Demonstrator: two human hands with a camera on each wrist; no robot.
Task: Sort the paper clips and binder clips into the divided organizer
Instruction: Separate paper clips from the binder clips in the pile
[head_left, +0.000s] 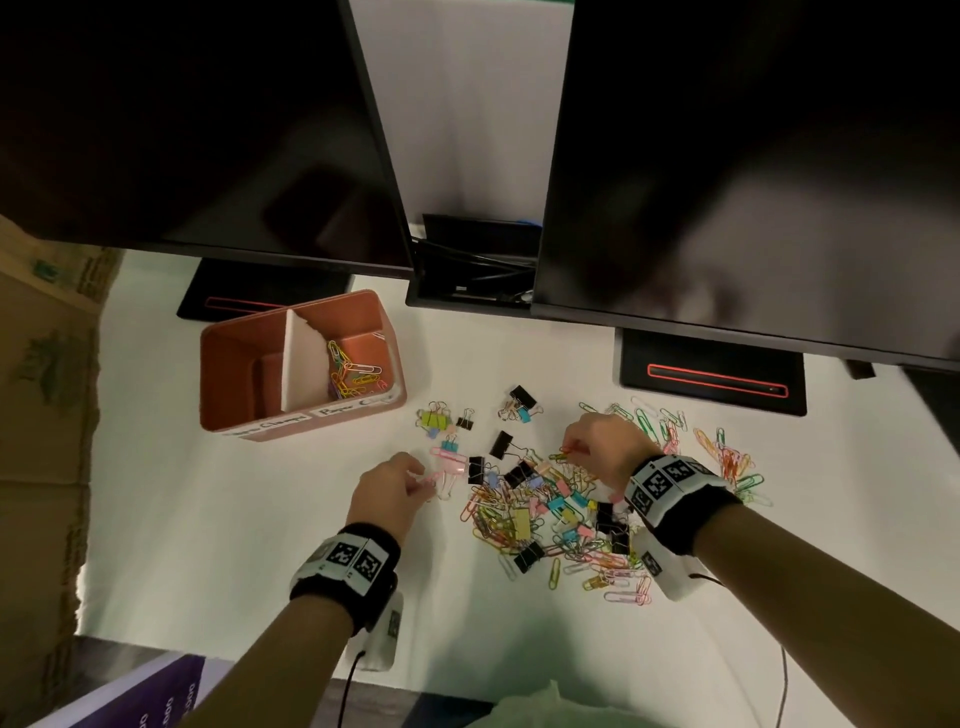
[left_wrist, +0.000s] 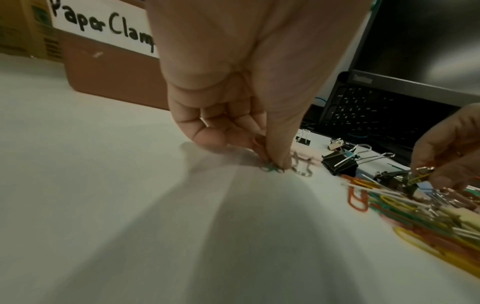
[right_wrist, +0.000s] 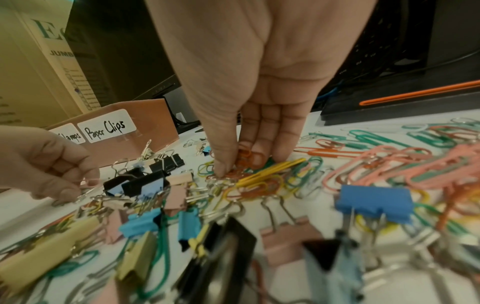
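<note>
Paper clips (head_left: 550, 499) lie under both hands: left hand (head_left: 387, 491) pinches one, right hand (head_left: 605, 447) pinches orange ones.

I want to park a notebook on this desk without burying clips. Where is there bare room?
The white desk is bare between the organizer and the near edge, left of the left hand. A narrower strip lies in front of the clip pile, between the forearms. From the organizer's right corner across to the right hand and beyond, it is crowded.
</note>
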